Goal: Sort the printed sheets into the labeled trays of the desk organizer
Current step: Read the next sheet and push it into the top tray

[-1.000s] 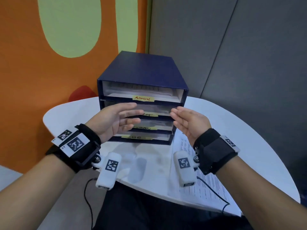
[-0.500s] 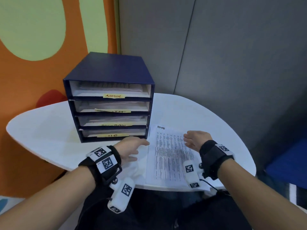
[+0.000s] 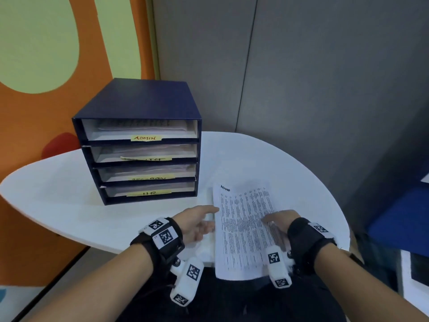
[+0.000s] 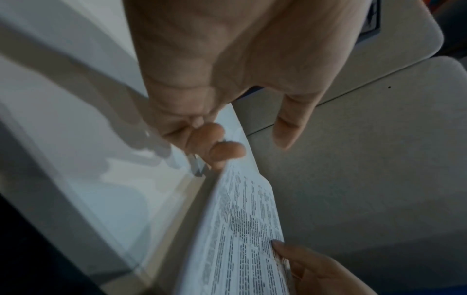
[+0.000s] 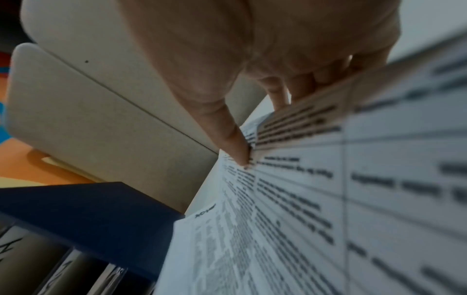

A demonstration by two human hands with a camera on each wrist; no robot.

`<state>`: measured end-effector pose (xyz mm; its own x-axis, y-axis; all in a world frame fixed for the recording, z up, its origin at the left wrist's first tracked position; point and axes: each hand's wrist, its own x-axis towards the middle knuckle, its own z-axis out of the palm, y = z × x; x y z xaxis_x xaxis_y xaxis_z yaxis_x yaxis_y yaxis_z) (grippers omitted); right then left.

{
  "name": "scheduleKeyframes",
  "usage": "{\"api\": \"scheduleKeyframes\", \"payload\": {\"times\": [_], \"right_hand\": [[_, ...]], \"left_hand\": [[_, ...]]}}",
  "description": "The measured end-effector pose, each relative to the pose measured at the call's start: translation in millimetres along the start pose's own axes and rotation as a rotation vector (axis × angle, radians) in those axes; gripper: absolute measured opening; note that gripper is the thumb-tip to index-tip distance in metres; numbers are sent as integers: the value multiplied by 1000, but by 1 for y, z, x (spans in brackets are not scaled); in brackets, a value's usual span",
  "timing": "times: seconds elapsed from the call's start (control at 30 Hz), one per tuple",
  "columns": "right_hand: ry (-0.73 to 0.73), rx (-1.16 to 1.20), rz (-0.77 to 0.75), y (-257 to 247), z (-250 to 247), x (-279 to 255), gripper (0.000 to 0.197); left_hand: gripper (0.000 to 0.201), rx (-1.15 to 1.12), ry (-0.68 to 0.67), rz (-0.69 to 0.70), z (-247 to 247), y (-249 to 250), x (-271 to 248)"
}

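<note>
A dark blue desk organizer (image 3: 139, 101) stands on the white table (image 3: 58, 194). It has several trays with yellow labels, the top one reading ADMIN (image 3: 145, 137) and the bottom one HR (image 3: 148, 193), and papers lie in the trays. A printed sheet (image 3: 243, 228) headed "Admin" lies right of the organizer. My right hand (image 3: 281, 219) pinches its right edge, thumb (image 5: 237, 147) on top and fingers beneath. My left hand (image 3: 197, 224) is at the left edge. Its fingertips (image 4: 217, 151) touch the paper (image 4: 240, 239) and its thumb stands apart.
The sheet's near end hangs over the table's front edge above my lap. A grey partition stands behind the table and an orange and green wall on the left. A red seat (image 3: 60, 145) shows behind the table's left side, and a blue seat (image 3: 399, 219) at the right.
A second ago both hands were up at the organizer's trays. They have come down to the printed sheet, and the right hand now pinches its right edge.
</note>
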<state>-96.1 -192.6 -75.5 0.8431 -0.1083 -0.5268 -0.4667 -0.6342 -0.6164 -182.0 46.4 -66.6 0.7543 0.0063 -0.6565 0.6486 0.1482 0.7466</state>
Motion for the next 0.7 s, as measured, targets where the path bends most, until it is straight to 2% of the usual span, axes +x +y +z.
{"api": "scheduleKeyframes", "payload": {"times": [0.03,0.1,0.23,0.3,0.43,0.63,0.7], "right_hand": [[-13,15,-13,6,-1,1,23],[-21,128,-47,13,-1,-1,39],[-44,246,-148,15,-3,-4,23],[-87,310,-216,6,-5,-15,5],[-138,375,-380,-16,-4,-29,21],[-203,481,-543,-55,13,-59,16],[-247,504,-586,-68,20,-72,16]], "left_hand": [[33,45,-6,-3,2,0,1],[24,175,-2,-1,6,0,3],[13,418,80,201,12,10,-7],[17,388,92,271,7,17,-19],[26,321,150,338,-17,34,-50],[35,254,224,412,-64,56,-90],[38,201,298,420,-82,63,-102]]}}
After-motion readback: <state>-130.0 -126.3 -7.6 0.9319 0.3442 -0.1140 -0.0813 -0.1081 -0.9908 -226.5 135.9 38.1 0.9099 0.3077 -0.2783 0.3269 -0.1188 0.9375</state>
